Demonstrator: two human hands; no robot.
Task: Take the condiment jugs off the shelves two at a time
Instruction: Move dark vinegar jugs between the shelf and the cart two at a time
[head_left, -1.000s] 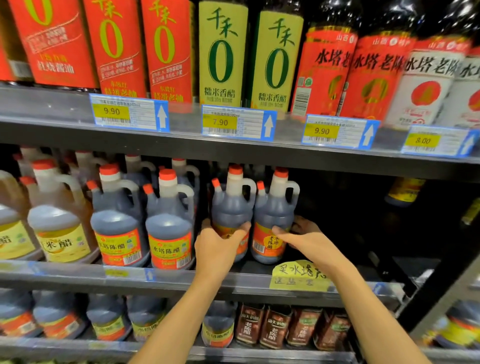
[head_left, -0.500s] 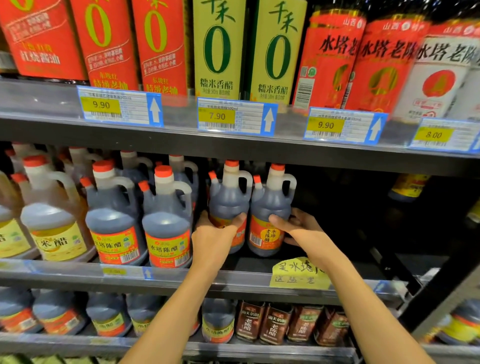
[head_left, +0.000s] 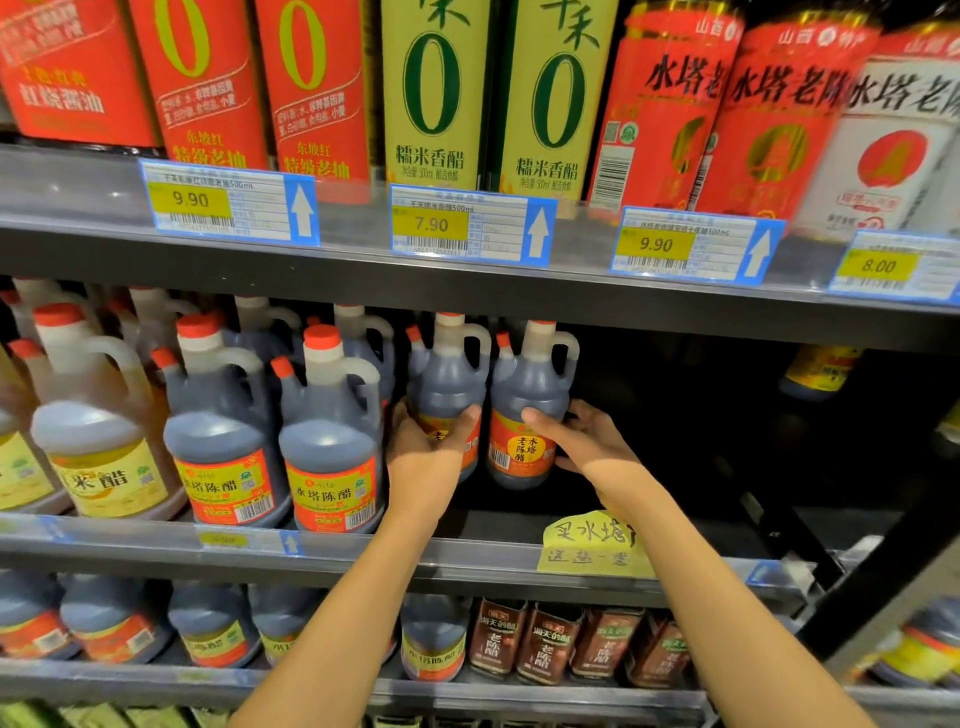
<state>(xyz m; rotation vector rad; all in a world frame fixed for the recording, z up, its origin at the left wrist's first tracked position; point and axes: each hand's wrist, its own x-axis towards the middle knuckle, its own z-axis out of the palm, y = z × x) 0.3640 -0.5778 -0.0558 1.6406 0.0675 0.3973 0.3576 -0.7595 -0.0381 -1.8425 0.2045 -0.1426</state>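
Two dark condiment jugs stand upright side by side on the middle shelf (head_left: 493, 558), set back from its front edge. The left jug (head_left: 448, 384) has its label mostly hidden behind the left hand (head_left: 423, 457); its base is also covered. The right jug (head_left: 530, 400) shows its orange label and barcode; its right flank is hidden by the right hand (head_left: 587, 441). Whether either base touches the shelf or is raised cannot be told.

Right of the pair the shelf is dark, open space as far as a slanted black upright (head_left: 872, 587). Left of the pair, a dark front-row jug (head_left: 330, 441) stands just beside the left hand, with little room between. The underside of the upper shelf (head_left: 467, 286) sits just above both caps.

Left hand: fingers curled round the left jug's belly, thumb across the front. Right hand: thumb laid on the label's upper edge, fingers wrapped behind the right jug, tips out of view.

A yellow handwritten note (head_left: 592, 545) hangs on the front edge, partly covered by the right forearm. Printed price tags (head_left: 472, 226) are blurred.
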